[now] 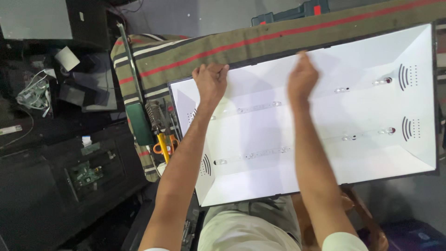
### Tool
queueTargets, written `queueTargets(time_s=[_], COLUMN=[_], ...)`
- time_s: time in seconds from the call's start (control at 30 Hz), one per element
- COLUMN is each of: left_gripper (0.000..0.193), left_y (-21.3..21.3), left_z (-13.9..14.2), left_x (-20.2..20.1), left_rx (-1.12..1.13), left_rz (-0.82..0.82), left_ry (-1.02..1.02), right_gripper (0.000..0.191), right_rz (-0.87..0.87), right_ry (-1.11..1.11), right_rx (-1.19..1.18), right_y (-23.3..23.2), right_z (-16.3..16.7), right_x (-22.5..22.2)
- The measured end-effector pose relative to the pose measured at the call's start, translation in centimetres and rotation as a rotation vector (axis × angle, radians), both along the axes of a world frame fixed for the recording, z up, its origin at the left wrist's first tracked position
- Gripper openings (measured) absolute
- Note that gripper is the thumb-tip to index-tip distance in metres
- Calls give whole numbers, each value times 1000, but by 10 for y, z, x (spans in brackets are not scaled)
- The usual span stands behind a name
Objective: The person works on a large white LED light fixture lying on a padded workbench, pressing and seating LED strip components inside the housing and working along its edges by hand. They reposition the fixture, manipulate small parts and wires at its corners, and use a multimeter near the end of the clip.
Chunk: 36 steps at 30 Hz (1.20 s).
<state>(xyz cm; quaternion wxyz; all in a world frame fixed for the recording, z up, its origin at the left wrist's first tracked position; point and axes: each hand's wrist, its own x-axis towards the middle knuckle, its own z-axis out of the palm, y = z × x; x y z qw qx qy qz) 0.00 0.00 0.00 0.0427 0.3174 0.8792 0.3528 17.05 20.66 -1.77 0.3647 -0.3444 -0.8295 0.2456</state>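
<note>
White backlight panel (325, 153): lies beneath both grips. Left hand (211, 83) curled on its far edge; right hand (302, 79) edge-on, fingers pressed together, blurred.

An electronics repair workshop: bare circuit boards (88, 174), a soldering iron (155, 122) and an opened backlight panel (325, 139) on a bench.
</note>
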Motion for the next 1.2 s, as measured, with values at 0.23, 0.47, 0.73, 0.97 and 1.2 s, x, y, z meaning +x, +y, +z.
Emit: queueTargets(time_s=[0.23, 0.47, 0.73, 0.97, 1.2], left_gripper=[15, 11, 19, 22, 23], left_y=[-12, -27, -45, -65, -83], left_z=[4, -13, -19, -21, -11], left_x=[-14, -16, -30, -41, -45], left_rx=[-24, -37, -146, -92, -127], left_rz=[-4, -36, -17, -28, 8], left_ry=[-10, -2, -48, -35, -41], right_gripper=[18, 9, 21, 13, 4], right_rz=[52, -47, 66, -92, -159], right_ry=[-197, -299, -228, -412, -328], right_rx=[-4, 109, 147, 117, 149], right_y=[10, 119, 87, 144, 175], right_z=[30, 29, 11, 20, 17], right_x=[2, 74, 57, 81, 99])
